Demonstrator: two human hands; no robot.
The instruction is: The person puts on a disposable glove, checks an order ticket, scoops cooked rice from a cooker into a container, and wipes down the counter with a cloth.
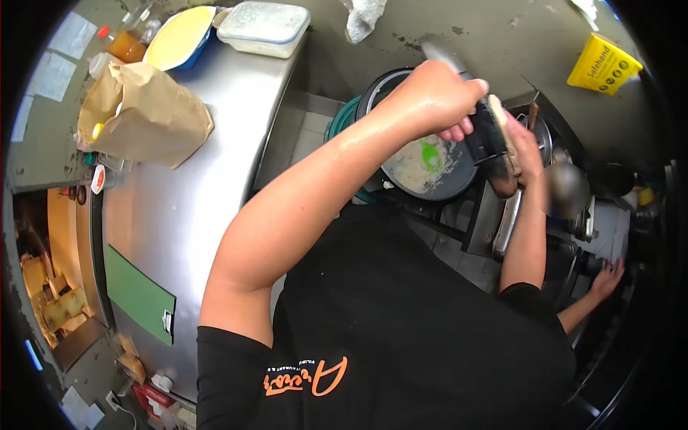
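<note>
My left hand (448, 97) is closed at the top of a dark, shiny-sided piece of kitchenware (484, 136), whose kind I cannot make out. A blurred metal piece (441, 54) sticks out beyond this hand. Against the other side, my right hand (527, 147) grips the kitchenware along a pale strip (507, 136); most of its fingers are hidden. Both hands are above the right rim of a wide grey pot (462, 183). White cooked rice (412, 172) and a bright green rice paddle (431, 155) lie inside the pot.
A steel counter (215, 236) runs along the left, with a paper bag (147, 118), a lidded container (265, 29) and a green clipboard (140, 294). Burners and a pan (613, 179) stand at right. Another person's hand (609, 278) is at far right.
</note>
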